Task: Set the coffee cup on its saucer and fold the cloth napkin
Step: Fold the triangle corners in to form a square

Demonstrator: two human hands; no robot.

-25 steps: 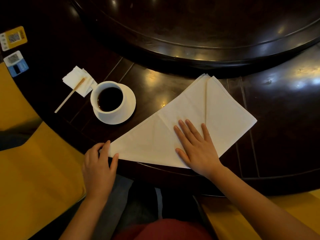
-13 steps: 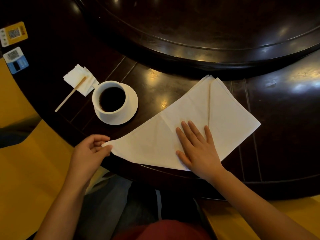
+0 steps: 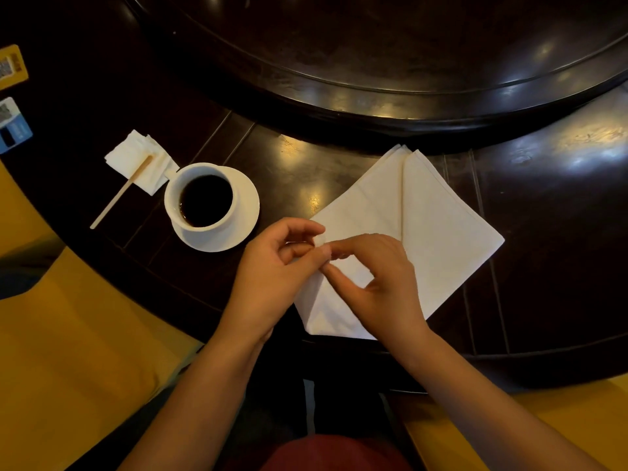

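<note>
A white cloth napkin (image 3: pixel 438 232) lies partly folded on the dark table near its front edge. My left hand (image 3: pixel 272 277) pinches the napkin's left corner and has brought it over the cloth's middle. My right hand (image 3: pixel 377 283) meets it there, thumb and forefinger closed on the same corner. To the left, a white coffee cup (image 3: pixel 204 198) full of dark coffee stands on its white saucer (image 3: pixel 246 202).
A wooden stirrer (image 3: pixel 120 195) lies across small paper napkins (image 3: pixel 136 161) left of the cup. A raised round turntable (image 3: pixel 373 62) fills the table's centre behind. Two cards (image 3: pixel 12 96) sit at the far left edge. Yellow seat cushions (image 3: pixel 68 334) flank my lap.
My left hand has carried the napkin's left corner rightward over the cloth. My right hand lifted off its flat press and now pinches that corner too.
</note>
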